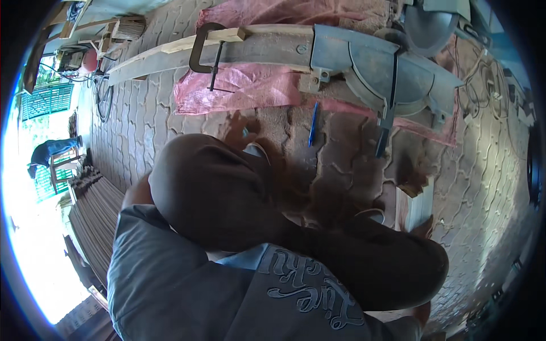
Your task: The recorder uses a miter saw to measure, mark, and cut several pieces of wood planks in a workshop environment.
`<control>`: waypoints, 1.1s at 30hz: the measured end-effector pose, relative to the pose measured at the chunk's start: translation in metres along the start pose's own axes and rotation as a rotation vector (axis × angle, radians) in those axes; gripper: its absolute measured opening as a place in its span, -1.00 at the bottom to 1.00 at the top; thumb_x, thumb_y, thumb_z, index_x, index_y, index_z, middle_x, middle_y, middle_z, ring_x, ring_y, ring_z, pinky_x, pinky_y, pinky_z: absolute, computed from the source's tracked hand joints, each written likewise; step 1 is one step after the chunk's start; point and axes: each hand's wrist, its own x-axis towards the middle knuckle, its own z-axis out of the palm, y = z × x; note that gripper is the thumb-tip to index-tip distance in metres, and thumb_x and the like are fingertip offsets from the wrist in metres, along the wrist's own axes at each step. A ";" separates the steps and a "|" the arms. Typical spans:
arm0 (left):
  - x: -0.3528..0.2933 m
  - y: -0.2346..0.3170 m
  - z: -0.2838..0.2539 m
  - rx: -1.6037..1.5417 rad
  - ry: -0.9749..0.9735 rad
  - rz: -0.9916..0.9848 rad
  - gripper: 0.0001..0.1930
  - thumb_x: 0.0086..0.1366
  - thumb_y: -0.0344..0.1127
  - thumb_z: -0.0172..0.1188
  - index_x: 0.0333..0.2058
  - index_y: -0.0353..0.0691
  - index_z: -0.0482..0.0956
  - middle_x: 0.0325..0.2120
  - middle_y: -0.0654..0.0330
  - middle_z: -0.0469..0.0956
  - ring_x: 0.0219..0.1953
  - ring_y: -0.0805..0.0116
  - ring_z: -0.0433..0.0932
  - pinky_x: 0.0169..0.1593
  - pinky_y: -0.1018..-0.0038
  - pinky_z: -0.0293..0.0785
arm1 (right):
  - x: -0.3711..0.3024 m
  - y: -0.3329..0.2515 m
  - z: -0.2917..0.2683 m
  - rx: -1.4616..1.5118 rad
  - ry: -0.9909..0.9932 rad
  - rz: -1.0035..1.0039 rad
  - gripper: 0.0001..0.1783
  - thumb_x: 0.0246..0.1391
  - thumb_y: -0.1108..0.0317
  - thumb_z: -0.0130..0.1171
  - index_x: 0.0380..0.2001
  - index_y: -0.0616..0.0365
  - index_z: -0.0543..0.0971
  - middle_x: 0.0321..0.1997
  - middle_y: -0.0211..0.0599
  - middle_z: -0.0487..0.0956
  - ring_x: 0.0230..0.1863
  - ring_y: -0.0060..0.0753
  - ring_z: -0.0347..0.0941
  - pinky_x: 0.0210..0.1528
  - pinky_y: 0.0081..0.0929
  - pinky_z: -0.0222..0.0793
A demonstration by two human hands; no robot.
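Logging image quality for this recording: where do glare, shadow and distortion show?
Head view: glare washes out the bright opening at left; head view: fisheye distortion bows the long board near the top, and the corners go black; head view: the right hand is dark, its fingers hard to separate beside the pale wood block.

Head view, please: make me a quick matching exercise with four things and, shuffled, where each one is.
Things:
1. C-clamp
2. Pen
3. Pale wood
4. Pink sheet

Places:
A. In the right hand
B. Spread on the ground beneath the long board
C. Fixed across the long board
D. Lying on the paving, between the feet and the saw base

Right pairs: 1-C, 2-D, 3-A, 4-B.
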 end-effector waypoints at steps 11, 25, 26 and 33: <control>0.109 0.132 0.070 -0.115 -0.025 0.354 -0.67 0.23 -0.26 0.19 -0.03 -0.14 0.63 -0.07 -0.02 0.63 -0.01 -0.06 0.63 0.01 0.06 0.60 | -0.020 -0.043 -0.023 0.084 -0.089 0.119 0.21 -0.14 -0.05 0.42 0.53 0.07 0.08 0.32 0.16 0.39 0.37 0.32 0.28 0.42 0.13 0.20; -0.005 -0.031 0.016 -0.282 0.253 -0.334 -0.41 0.10 -0.17 0.43 0.11 -0.26 0.55 -0.03 -0.16 0.58 0.01 -0.22 0.58 0.05 0.05 0.52 | -0.021 -0.063 -0.023 0.148 -0.145 0.196 0.35 -0.27 -0.18 0.49 0.51 0.15 0.06 0.31 0.23 0.38 0.36 0.33 0.30 0.40 0.13 0.23; -0.010 -0.035 0.028 -0.263 0.250 -0.374 -0.29 -0.06 0.02 0.53 0.03 -0.25 0.55 -0.07 -0.19 0.55 0.03 -0.28 0.52 0.05 -0.09 0.46 | -0.022 -0.065 -0.023 0.154 -0.147 0.202 0.36 -0.28 -0.19 0.49 0.51 0.16 0.06 0.31 0.24 0.38 0.35 0.33 0.30 0.40 0.13 0.23; -0.020 -0.056 0.086 -0.144 0.071 -0.418 -0.16 -0.18 0.19 0.60 0.02 -0.16 0.50 -0.09 -0.22 0.58 -0.02 -0.26 0.57 0.07 -0.06 0.50 | -0.033 -0.072 -0.018 0.208 -0.157 0.238 0.43 -0.35 -0.26 0.52 0.50 0.19 0.04 0.31 0.27 0.37 0.35 0.33 0.31 0.39 0.13 0.25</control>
